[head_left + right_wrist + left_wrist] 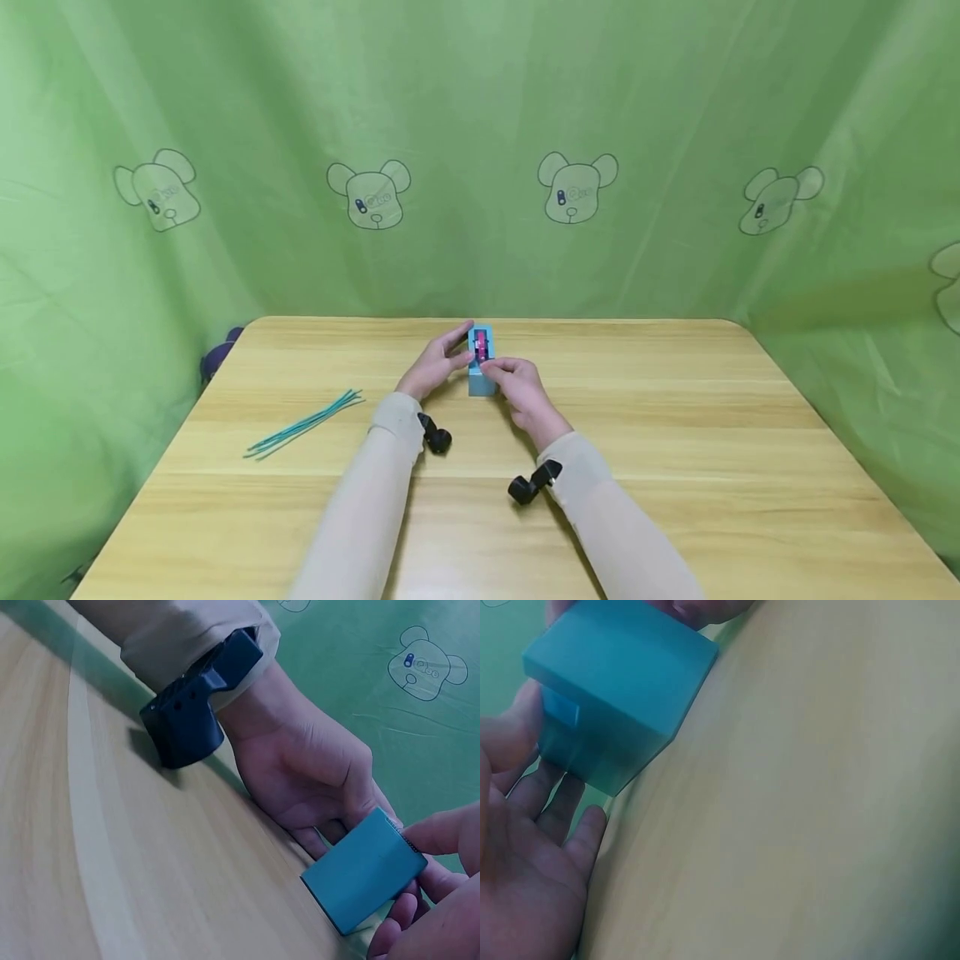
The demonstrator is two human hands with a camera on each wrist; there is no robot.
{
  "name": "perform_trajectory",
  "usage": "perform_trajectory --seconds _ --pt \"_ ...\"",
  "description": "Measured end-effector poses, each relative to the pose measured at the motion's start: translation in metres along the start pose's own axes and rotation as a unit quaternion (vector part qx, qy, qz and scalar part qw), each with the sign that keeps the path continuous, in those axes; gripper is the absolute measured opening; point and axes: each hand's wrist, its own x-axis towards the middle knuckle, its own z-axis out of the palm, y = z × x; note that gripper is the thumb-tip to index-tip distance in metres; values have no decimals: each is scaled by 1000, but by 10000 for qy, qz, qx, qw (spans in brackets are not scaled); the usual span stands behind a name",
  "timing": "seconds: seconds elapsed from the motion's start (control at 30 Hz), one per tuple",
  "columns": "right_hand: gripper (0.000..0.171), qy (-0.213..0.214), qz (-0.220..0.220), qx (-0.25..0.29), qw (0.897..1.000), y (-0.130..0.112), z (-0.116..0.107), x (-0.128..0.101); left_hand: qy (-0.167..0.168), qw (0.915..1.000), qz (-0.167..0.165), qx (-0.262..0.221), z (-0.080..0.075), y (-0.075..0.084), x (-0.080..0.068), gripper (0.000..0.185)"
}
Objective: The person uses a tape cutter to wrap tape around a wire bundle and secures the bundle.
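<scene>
Turquoise plastic, apparently: in the head view, your box (482, 384) is at centre over the counter (675, 417). Your left hand (435, 367) holds it from nine o'clock; your right hand (521, 392) seems to pinch its pink piece (482, 343) from five. That piece is seated in the slot; handling looks partway, teal strips (303, 427) at eight o'clock unused. Left-wrist view: smooth faces, notch at nine o'clock. Right-wrist view: one plain face, four o'clock.

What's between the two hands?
A blue box with a pink part is between the left hand and the right hand; the head view shows it.
</scene>
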Motion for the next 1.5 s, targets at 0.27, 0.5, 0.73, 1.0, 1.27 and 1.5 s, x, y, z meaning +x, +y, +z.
perform_trajectory --seconds 0.27,0.5,0.73,1.0,1.27,1.5 --pt "24 -89 40 438 9990 -2 2 -1 -10 10000 38 -7 -1 4 -2 66" --pt "26 65 -82 258 9996 -2 3 -2 22 10000 46 -43 0 -1 -1 67" --pt "20 336 -189 -430 9983 -6 5 -8 30 9999 -8 -154 2 -1 -2 66" --pt "18 408 -265 -866 9951 -10 5 -13 59 9998 18 -167 2 0 -2 67" --pt "20 449 -350 -905 9943 -8 2 -20 51 9999 73 -125 2 -2 -3 67" --pt "20 468 -310 -821 9950 -6 3 -25 16 9999 151 -78 1 -3 -3 67"
